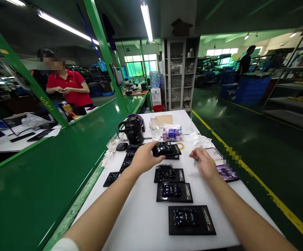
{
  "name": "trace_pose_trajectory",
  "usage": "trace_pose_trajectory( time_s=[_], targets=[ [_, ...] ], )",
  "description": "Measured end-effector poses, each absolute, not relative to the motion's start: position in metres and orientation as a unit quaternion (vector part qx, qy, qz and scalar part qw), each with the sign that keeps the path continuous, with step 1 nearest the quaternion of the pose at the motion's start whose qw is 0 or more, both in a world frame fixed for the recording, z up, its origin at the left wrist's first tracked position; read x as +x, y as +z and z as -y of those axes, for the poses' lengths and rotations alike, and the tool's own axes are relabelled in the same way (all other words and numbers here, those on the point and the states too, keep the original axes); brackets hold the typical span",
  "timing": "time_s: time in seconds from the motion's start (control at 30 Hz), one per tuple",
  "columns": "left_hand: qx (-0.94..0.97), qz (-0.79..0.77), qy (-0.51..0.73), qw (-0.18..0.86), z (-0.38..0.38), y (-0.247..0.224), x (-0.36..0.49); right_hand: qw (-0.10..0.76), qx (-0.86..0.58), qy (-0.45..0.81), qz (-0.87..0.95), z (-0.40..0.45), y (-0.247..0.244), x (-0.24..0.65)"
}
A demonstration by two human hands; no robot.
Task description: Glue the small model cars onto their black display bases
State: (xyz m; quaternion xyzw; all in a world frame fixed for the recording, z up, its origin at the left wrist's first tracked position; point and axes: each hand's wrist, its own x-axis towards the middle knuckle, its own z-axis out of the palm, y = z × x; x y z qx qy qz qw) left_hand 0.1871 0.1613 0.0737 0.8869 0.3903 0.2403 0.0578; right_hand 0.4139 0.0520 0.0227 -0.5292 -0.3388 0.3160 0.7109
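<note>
My left hand (145, 158) is closed on the left edge of a black display base with a glossy dark model car (164, 149) on it, tilted and lifted above another base. To the right, my right hand (205, 164) pinches a small grey-blue object (196, 160), too small to name. Nearer me, model cars on black plates with pale lettering stand in a column: one (169, 174), a second (173, 191) and the closest (189, 219). Dark loose bits (165, 166) show just behind the first of these. More model cars (113, 177) line the table's left side.
On the white table (141, 216) stand a black kettle (134, 130), a clear bottle (155, 129), a purple packet (172, 133), yellow tape (180, 145), tissues (200, 140) and a phone (226, 172). A green belt (49, 181) runs left; beyond it stands a person in red (69, 87).
</note>
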Motion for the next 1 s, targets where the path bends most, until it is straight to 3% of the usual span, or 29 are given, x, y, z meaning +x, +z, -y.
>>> trace_pose_trajectory(
  time_s=[0.23, 0.47, 0.63, 0.7, 0.83, 0.9, 1.0],
  targets=[
    [0.929, -0.333, 0.154, 0.052, -0.226, 0.056, 0.300, 0.658, -0.598, 0.304, 0.343, -0.051, 0.000, 0.415],
    [0.950, -0.295, 0.081, 0.054, -0.236, 0.048, 0.312, 0.657, -0.609, 0.293, 0.334, -0.043, 0.005, 0.408],
    [0.959, -0.264, 0.089, 0.055, -0.200, 0.091, 0.224, 0.675, -0.583, -0.005, 0.452, -0.011, 0.029, 0.398],
    [0.957, -0.276, 0.074, 0.048, -0.181, 0.106, 0.165, 0.599, -0.542, -0.033, 0.589, -0.008, 0.043, 0.395],
    [0.929, -0.368, 0.024, 0.043, -0.158, 0.105, 0.052, 0.249, -0.632, 0.122, 0.724, -0.044, 0.055, 0.386],
    [0.905, -0.421, 0.009, 0.062, -0.154, 0.094, 0.018, 0.167, -0.676, 0.146, 0.702, -0.071, 0.050, 0.380],
    [0.876, -0.465, 0.014, 0.125, -0.154, 0.079, -0.002, 0.116, -0.712, 0.143, 0.678, -0.103, 0.038, 0.373]
  ],
)
